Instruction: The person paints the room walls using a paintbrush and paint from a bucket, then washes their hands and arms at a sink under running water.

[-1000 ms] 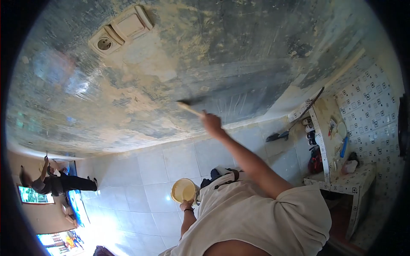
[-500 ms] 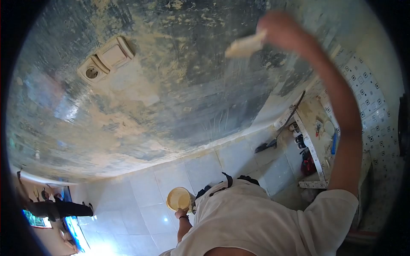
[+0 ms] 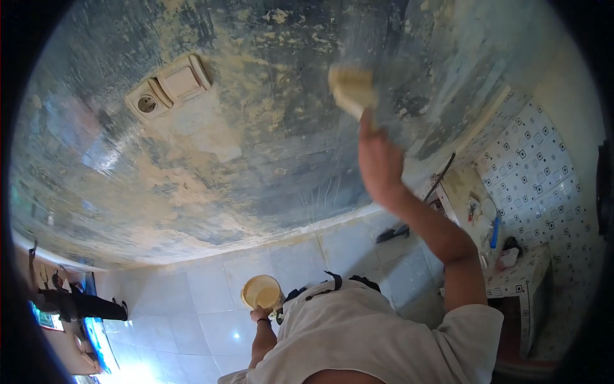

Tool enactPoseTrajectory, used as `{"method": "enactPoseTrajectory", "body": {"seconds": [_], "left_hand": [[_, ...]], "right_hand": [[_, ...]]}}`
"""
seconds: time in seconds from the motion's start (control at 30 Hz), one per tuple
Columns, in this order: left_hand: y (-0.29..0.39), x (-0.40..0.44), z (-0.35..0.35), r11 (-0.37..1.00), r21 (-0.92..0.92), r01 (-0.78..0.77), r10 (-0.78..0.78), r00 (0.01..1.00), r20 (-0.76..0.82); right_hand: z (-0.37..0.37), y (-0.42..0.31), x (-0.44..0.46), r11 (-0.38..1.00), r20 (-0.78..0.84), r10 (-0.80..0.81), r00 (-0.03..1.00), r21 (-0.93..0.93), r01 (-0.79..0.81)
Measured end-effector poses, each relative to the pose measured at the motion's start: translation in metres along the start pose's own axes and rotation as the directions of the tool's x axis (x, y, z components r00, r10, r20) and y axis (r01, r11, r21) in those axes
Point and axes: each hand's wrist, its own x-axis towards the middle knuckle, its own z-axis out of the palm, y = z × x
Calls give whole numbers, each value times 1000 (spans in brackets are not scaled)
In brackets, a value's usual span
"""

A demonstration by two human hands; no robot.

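A wide, pale brush (image 3: 354, 89), blurred by motion, is against or close to the patchy grey and tan wall (image 3: 268, 115). My right hand (image 3: 380, 157) is wrapped round its handle, with the arm raised. Lower down, my left hand (image 3: 259, 313) grips the rim of a round yellowish bucket (image 3: 261, 292) that holds some pale liquid. Wet streaks run down the wall below the brush. A double socket and switch plate (image 3: 168, 87) is fixed to the wall left of the brush.
Light tiles cover the floor (image 3: 204, 281). A broom (image 3: 392, 234) leans near the wall base. On the right a tiled counter (image 3: 524, 272) carries a blue-handled tool (image 3: 495, 230) and small items. Another person (image 3: 80, 305) stands at the far left, with an arm raised at the wall.
My right hand rose with the brush from low on the wall, then came down and left from its highest place. The bucket has shifted slightly left in view, still in my left hand.
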Motion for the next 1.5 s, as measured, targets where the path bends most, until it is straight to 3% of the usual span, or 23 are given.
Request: {"method": "enactPoseTrajectory", "body": {"seconds": [0.07,0.17,0.23,0.27,0.33,0.37,0.47,0.53,0.57,0.67,0.73,0.8,0.9,1.0,1.03,1.07,1.13,1.23,1.27,1.3,1.37,1.47,1.5], "left_hand": [[3,6,-5,1000,29,-12,11,999,34],[0,1,11,996,-80,50,-49,999,14],[7,7,21,974,-198,108,-115,993,-21],[13,5,19,982,-171,83,-86,996,-10],[19,-31,-8,994,-104,35,-33,999,19],[11,-8,27,938,-311,153,-179,982,-57],[4,3,46,841,-502,202,-212,976,38],[9,-1,47,695,-649,309,-324,941,100],[11,-4,47,594,-716,368,-394,908,140],[12,-9,45,651,-674,349,-382,918,107],[8,-2,51,773,-563,293,-313,948,63],[5,5,48,893,-415,175,-180,983,28],[-4,16,57,846,-506,167,-172,984,37],[-6,9,47,845,-491,213,-228,973,29],[-7,9,46,731,-611,303,-354,934,40],[-9,12,48,782,-570,252,-311,950,-7],[-22,24,62,875,-461,146,-211,973,-93],[-19,16,53,541,-813,213,-429,902,-49],[-26,21,55,665,-717,209,-352,935,-53],[-40,32,63,774,-604,189,-271,962,-45],[-45,33,63,918,-371,138,-157,987,-22],[-55,14,62,823,-522,224,-252,967,18],[-60,5,60,943,-313,112,-126,992,-25]], "right_hand": [[41,-13,-34,986,132,-152,979,82,143],[137,-7,-69,914,352,-376,857,293,281],[161,-5,-67,915,439,-398,806,256,312],[169,-5,-56,911,472,-411,780,236,338],[119,3,-12,907,374,-414,830,246,342],[82,11,15,892,341,-451,825,179,414],[-49,34,103,847,152,-527,836,14,531],[-135,37,147,893,66,-443,894,-59,447],[-195,26,158,912,230,-255,939,-265,312],[-266,36,146,942,-320,-305,897,-237,235],[-270,37,145,963,-435,-236,869,-226,148],[-248,33,154,984,-444,-102,890,-175,26],[-149,8,115,992,-441,-123,889,-78,99],[-73,-37,43,998,-159,-57,986,32,62],[-53,-48,19,996,-77,-92,993,-27,90],[-32,-55,-4,990,23,-137,990,36,136],[19,-61,-39,957,218,-236,947,220,188],[83,-67,-66,925,333,-343,879,283,254],[92,-71,-65,915,352,-372,859,292,277],[94,-74,-63,905,372,-401,837,301,300],[63,-76,-27,925,273,-341,900,267,270],[-46,-61,56,951,293,-270,917,229,207],[-93,-54,74,944,236,-265,935,263,201]]}}
